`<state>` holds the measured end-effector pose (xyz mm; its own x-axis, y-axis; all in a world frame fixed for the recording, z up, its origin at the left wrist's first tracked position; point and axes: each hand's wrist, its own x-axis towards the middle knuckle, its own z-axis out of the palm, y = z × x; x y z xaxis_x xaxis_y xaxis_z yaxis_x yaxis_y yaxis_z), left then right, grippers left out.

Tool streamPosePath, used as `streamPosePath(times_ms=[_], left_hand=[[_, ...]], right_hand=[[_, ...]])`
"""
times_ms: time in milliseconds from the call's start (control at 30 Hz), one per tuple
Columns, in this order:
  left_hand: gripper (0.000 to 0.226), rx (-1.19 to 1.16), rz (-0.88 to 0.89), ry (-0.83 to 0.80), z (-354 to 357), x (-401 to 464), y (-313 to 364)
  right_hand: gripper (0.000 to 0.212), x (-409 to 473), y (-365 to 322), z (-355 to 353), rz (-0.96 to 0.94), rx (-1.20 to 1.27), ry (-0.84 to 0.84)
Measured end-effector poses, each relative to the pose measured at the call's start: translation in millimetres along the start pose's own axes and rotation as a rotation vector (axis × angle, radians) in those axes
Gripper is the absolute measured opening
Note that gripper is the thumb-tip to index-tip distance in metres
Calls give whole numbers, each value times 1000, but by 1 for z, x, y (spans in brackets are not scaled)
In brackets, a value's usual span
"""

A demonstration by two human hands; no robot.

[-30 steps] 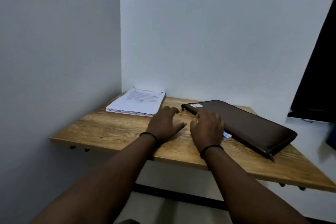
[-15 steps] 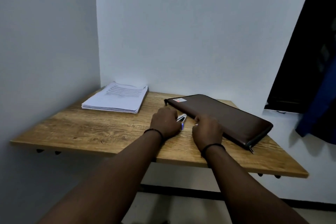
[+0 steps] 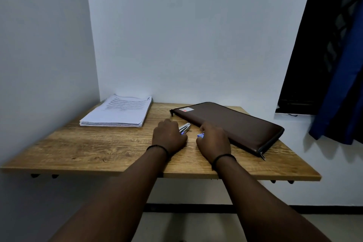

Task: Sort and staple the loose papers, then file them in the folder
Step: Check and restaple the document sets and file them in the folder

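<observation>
1. Papers (image 3: 117,111) are lying in one stack at the desk's (image 3: 98,149) back-left corner, well apart from both hands; nothing is touching them.
2. Folder (image 3: 231,124) is lying flat and zipped at back-right, just beside the right hand (image 3: 213,141).
3. Left hand (image 3: 169,136) is curling round a small metal stapler (image 3: 185,126), its tip sticking out past the fingers; right hand is pinching a small blue-white item (image 3: 200,135), prob. a staple box, but too small to tell.
4. Step, judging by this: prepping the stapler, maybe loading it; sorting isn't started yet.
5. Next move is calling for the stapler to be ready, then a reach over to the stack to sort sheets into sets w/ edges squared before stapling.
</observation>
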<state>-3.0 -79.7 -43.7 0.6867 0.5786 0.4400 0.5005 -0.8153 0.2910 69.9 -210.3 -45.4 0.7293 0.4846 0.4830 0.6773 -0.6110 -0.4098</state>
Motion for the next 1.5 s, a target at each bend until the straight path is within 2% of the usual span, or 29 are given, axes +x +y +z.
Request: streamPosePath(times_ms=[133,200,333,433,567,667,833,933,1067,1167,1300,1400,1500], left_hand=[[31,-71,-26,-25,0,1,1],[29,-205,-61,-32,0,4,0],[29,-479,-120,75,-1,14,4],[28,-546,-41,146,3,27,22],[24,-428,9,167,24,59,58],[40,-103,90,90,52,85,74],[81,-189,88,-130,76,113,68],[85,-216,111,-182,72,112,57],[96,-94,107,-202,63,100,47],[94,-49,117,-126,50,82,37],[66,78,198,-14,37,58,31],[66,132,255,44,33,48,36],[69,150,234,55,35,48,38]], right_hand=[[8,-1,-1,0,-12,101,80],[6,1,-1,-4,-16,131,148],[11,16,19,-13,-31,-28,257],[13,34,42,-22,29,-131,280],[14,55,69,-23,86,-222,187],[12,64,85,-16,79,-266,166],[12,69,93,-9,48,-281,196],[11,67,92,-9,71,-271,192],[9,65,93,-12,75,-224,179],[18,61,88,-12,130,-269,228],[22,59,82,-13,217,-212,200],[23,64,77,-12,231,-192,173],[22,73,77,-8,238,-159,143]])
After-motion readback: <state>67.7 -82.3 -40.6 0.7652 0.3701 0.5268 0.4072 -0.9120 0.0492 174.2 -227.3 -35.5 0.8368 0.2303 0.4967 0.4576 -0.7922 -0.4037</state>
